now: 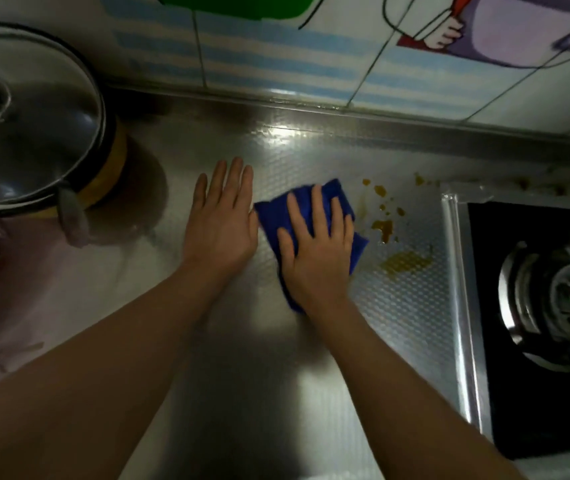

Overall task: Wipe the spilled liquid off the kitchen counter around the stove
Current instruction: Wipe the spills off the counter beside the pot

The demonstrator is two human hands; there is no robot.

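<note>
At centre frame the right hand (316,252) presses flat, fingers spread, on a blue cloth (337,199) lying on the metal counter (259,375). The left hand (221,220) rests open and empty just left of it, touching the cloth's edge. Brown spilled liquid (405,261) (drops and a smear) lies between cloth and stove (550,306) at right. A lidded pot (27,116) stands upper left.

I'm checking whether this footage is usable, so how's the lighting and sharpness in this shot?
Head view: dim overall, one bright glare patch on the counter near the wall; arm shadows darken the foreground; wide-angle bend at the edges; blue cloth slightly blurred; brown spill visible.
</note>
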